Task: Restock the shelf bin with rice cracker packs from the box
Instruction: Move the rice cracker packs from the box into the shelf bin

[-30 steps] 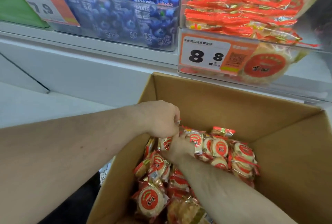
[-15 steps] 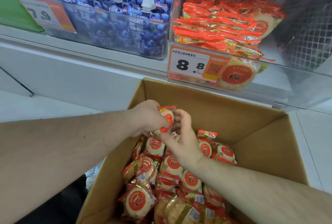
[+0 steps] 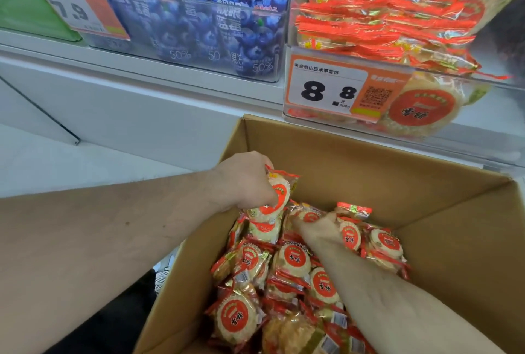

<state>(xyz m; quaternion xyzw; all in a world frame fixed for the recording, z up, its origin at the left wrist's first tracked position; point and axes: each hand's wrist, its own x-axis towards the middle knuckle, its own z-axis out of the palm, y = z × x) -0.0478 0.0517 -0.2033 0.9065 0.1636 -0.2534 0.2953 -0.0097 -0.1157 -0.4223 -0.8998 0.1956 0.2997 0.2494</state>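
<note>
An open cardboard box [image 3: 369, 160] in front of me holds several round rice cracker packs [image 3: 292, 261] in red and clear wrappers. My left hand [image 3: 245, 180] grips a few stacked packs [image 3: 277, 197] above the box's left wall. My right hand [image 3: 318, 227] is down among the packs in the box with its fingers buried, so its grip is hidden. Above the box, the clear shelf bin [image 3: 287, 80] with an 8.8 price tag [image 3: 329, 89] holds a pile of the same packs [image 3: 377, 18].
To the left of the cracker bin stands a clear bin of blue blueberry jelly pouches [image 3: 199, 18] with a 7.9 price tag [image 3: 76, 9]. A white shelf ledge [image 3: 142, 66] runs beneath both bins. A green package [image 3: 25, 9] sits at the far left.
My right hand let go of the pack held near my left hand and dropped back into the box's pile. My left hand keeps its packs raised. The view moved closer to the shelf.
</note>
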